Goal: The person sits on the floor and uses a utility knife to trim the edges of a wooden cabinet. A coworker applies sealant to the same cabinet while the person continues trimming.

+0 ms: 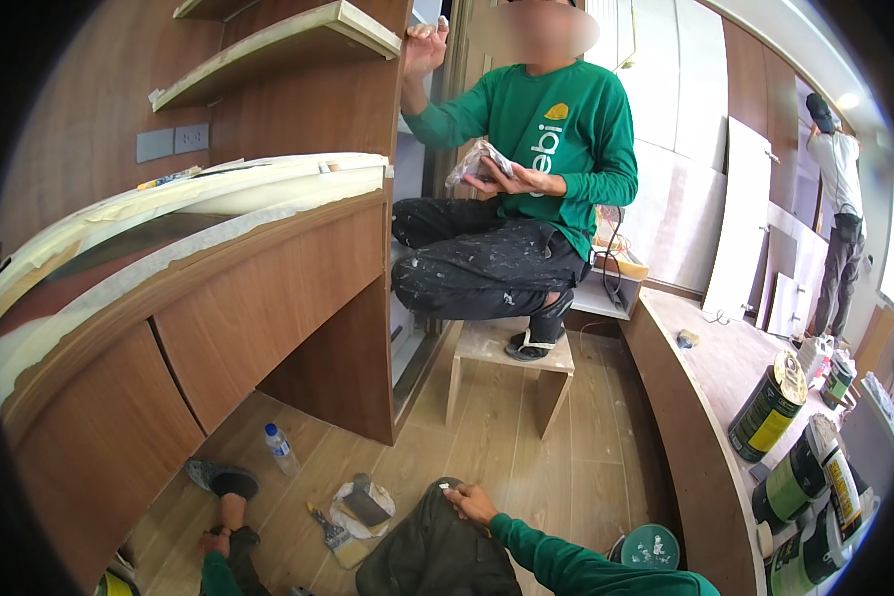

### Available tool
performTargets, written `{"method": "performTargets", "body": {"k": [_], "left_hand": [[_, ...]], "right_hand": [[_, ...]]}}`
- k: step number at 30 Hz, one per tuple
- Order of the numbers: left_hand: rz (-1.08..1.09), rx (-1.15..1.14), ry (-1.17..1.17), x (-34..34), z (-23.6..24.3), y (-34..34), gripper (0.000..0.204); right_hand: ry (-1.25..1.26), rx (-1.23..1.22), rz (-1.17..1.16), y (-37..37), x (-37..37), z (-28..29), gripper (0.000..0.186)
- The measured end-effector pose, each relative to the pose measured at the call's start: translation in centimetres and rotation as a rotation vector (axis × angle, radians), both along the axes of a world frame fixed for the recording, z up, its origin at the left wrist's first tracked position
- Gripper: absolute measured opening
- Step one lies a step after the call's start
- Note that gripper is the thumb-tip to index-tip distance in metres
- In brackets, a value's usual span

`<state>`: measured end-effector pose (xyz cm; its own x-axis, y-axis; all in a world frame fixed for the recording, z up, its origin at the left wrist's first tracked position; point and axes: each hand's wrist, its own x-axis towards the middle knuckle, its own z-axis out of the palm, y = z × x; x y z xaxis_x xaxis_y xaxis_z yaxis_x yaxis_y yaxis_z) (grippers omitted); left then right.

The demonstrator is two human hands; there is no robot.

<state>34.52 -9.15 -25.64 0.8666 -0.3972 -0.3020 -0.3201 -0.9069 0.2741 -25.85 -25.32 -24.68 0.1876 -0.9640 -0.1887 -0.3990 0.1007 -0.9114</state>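
Observation:
My right hand (474,503) rests on my bent knee, in dark trousers (437,551). Its fingers pinch a small white piece (445,488), too small to name. Down by my ankle is my left hand (216,543), its fingers curled in against the lower leg; what they hold, if anything, is hidden. On the floor between my legs a dark grey flat block (366,504) lies on a whitish round piece (344,517). Next to it is a paintbrush (340,542) with pale bristles. A water bottle (281,449) with a blue cap stands near my shoe (219,478).
Ahead, a person in a green shirt (536,149) squats on a wooden stool (512,348), holding crumpled plastic (477,162). A wooden desk (248,308) edged with masking tape is at left. Paint cans (768,407) line the raised platform (685,382) at right; another person (839,189) stands beyond.

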Motion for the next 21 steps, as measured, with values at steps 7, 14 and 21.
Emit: {"method": "performTargets", "body": {"k": [7, 14, 21], "left_hand": [[0.046, -0.011, 0.001, 0.0, -0.6, 0.4, 0.091], [-0.044, -0.113, 0.051, -0.6, -0.5, 0.3, 0.089], [0.045, -0.118, 0.040, -3.0, 2.7, 1.4, 0.087]], "right_hand": [[0.058, -0.008, -0.002, 0.2, 0.4, 0.5, 0.048], [0.030, -0.007, -0.033, 0.2, -0.1, 0.6, 0.048], [0.037, 0.026, -0.021, 0.4, 0.4, 1.3, 0.047]]}}
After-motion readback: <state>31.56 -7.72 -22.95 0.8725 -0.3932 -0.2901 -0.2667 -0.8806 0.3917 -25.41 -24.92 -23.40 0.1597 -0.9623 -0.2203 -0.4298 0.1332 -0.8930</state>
